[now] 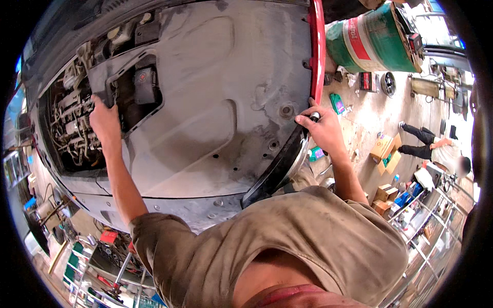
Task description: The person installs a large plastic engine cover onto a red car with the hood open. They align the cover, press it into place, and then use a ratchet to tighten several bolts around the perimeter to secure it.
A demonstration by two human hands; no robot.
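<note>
A wide grey metal panel (192,102) of a vehicle spreads before me, with dirt, dents and several holes. At its left, a large opening shows an engine (74,126) with pipes and wiring. My left hand (107,122) closes over the grey strip (102,84) between this and a smaller opening; its fingers and thumb lie at opposite sides. A black box-shaped part (145,86) sits inside the smaller opening. At the panel's right edge, my right hand (326,131) is closed around a short black cylindrical thing (315,116), mostly hidden, beside the red frame edge (317,56).
A green drum (372,38) lies at the far right, near a wheel (388,83). An open cardboard box (386,150) stands on the floor by another person (436,146). Metal racks with parts (426,220) are right of me; a cluttered bench (110,267) is at lower left.
</note>
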